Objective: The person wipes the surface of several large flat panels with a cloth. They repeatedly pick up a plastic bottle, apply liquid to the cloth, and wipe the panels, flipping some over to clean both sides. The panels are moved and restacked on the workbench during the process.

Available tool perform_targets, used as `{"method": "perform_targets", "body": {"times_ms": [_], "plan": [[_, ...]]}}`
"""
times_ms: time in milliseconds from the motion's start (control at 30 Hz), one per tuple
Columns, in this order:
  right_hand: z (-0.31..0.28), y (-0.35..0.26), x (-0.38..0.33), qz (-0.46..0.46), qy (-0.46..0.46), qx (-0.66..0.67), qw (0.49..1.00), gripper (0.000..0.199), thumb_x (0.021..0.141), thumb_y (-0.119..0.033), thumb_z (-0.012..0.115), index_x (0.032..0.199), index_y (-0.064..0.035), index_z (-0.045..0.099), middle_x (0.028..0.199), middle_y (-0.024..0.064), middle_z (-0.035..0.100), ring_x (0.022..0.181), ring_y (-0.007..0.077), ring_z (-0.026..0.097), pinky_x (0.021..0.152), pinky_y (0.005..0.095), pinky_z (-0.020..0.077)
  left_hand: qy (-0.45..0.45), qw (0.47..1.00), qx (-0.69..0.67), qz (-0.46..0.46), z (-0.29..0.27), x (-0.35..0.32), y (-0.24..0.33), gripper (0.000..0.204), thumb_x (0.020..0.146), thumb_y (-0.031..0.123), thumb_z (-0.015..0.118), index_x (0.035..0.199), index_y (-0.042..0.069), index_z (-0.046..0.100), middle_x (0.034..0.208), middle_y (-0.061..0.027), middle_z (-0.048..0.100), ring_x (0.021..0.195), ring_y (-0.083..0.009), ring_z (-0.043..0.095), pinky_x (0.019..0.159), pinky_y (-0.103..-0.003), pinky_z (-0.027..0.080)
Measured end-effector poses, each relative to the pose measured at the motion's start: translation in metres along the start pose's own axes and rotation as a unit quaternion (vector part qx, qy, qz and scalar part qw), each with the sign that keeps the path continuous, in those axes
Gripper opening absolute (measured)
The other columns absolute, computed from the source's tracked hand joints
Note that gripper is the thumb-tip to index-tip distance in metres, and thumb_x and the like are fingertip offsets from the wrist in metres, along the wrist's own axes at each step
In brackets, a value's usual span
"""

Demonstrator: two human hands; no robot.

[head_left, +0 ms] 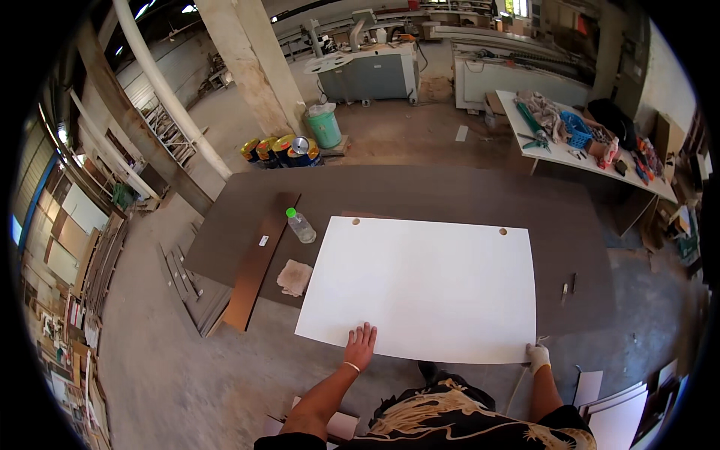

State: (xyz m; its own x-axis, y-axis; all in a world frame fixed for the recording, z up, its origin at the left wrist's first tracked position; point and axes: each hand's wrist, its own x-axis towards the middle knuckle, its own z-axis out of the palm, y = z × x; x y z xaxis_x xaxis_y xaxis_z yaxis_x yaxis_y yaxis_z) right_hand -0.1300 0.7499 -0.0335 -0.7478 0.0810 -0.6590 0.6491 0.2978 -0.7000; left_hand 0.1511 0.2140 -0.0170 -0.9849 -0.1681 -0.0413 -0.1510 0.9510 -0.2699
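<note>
White panel (424,289) lies flat on the dark bench (450,195), taking up most of the near-centre w/ two small round holes along its far edge. Left hand (361,345) is bare, fingers spread, palm pressed flat on the panel's near edge, left of centre; thin band on the wrist. Right hand (537,356) wears a light glove and sits at the panel's near right corner, closed round the corner edge as far as can be seen; exact grip too small to tell.

Rel. to the panel: clear plastic bottle (301,225) w/ green cap lies on its side just off the far left corner. Crumpled beige rag (294,277) sits just beside the left edge. Long brown wood strip (259,262) runs further left, past bottle and rag, overhanging the bench edge. Small dark tools (568,288) lie on the bench to the right, apart from the panel. Well beyond, a white table (585,154) w/ clutter.
</note>
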Motion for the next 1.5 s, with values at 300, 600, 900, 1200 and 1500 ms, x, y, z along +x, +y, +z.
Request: {"method": "perform_targets", "body": {"times_ms": [300,600,900,1200,1500], "plan": [[0.004,-0.034,-0.044,-0.089,-0.036,-0.018,0.995,0.043,0.101,-0.020,0.065,0.135,0.0057,0.058,0.115,0.0192,0.071,0.087,0.0338,0.075,0.054,0.0496,0.0639,0.091,0.995,-0.006,-0.051,-0.014,0.021,-0.038,0.054,0.101,0.019,0.049,0.153,0.008,0.048,0.160,-0.0164,0.046,0.141,-0.0350,0.047,0.114,-0.064,0.037],[-0.028,-0.179,-0.112,-0.169,-0.112,0.174,0.964,0.043,0.102,-0.014,0.054,0.144,-0.0091,0.061,0.100,0.0054,0.070,0.053,0.0148,0.054,0.045,0.0368,0.0536,-0.002,0.996,-0.088,-0.007,-0.202,0.093,-0.104,0.041,0.085,0.004,0.064,0.125,0.001,0.062,0.133,-0.0179,0.065,0.127,-0.0320,0.060,0.103,-0.048,0.049],[0.000,-0.106,-0.156,-0.252,-0.111,0.150,0.950,0.036,0.100,-0.012,0.058,0.131,0.0041,0.064,0.111,0.0136,0.072,0.057,0.0183,0.062,0.047,0.0313,0.0541,0.154,0.986,-0.062,-0.025,-0.127,0.059,-0.126,0.032,0.095,0.010,0.054,0.125,0.002,0.064,0.136,-0.0166,0.064,0.133,-0.0307,0.057,0.112,-0.054,0.043],[0.018,-0.074,-0.234,-0.189,-0.176,0.209,0.943,0.028,0.101,-0.012,0.057,0.124,0.0010,0.066,0.103,0.0164,0.072,0.073,0.0286,0.074,0.055,0.0373,0.0608,0.108,0.993,-0.043,0.002,-0.118,0.029,-0.173,0.043,0.096,0.010,0.054,0.137,0.002,0.059,0.147,-0.0171,0.060,0.143,-0.0308,0.052,0.119,-0.055,0.038],[-0.014,-0.113,-0.237,-0.200,-0.184,0.298,0.915,0.029,0.094,-0.033,0.064,0.108,-0.0067,0.066,0.091,0.0138,0.069,0.060,0.0250,0.064,0.051,0.0391,0.0600,0.148,0.987,-0.009,0.055,-0.224,0.038,-0.178,0.038,0.082,-0.001,0.062,0.120,0.001,0.064,0.130,-0.0173,0.070,0.130,-0.0308,0.063,0.110,-0.051,0.048]]}}
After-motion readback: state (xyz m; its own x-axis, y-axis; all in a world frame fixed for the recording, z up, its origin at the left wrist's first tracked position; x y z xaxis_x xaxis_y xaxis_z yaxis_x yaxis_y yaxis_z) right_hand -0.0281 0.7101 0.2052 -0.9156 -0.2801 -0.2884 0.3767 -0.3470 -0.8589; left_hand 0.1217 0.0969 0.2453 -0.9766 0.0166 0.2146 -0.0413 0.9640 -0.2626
